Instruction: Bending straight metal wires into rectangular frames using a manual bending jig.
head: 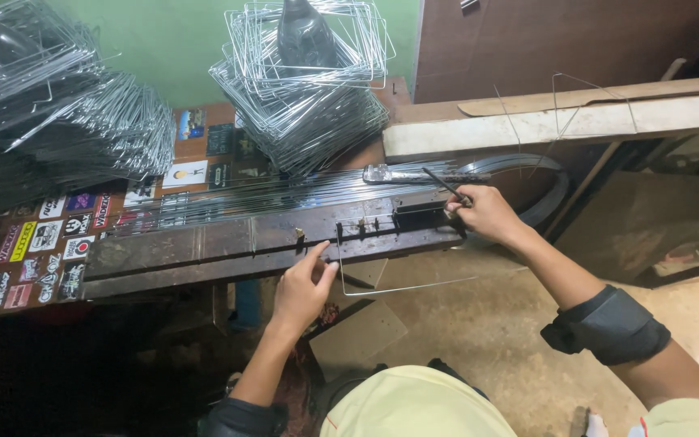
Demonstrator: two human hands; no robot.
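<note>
Steel wire (398,287) pinched by left hand (301,287) — right hand (485,212) gripping lever (445,186)

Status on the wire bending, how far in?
Done: tall stacks of bent wire frames at the back. In hand: a partly bent wire sits in the jig; left hand holds it, right hand grips the lever. Left: a spread of straight wires behind the jig.
</note>
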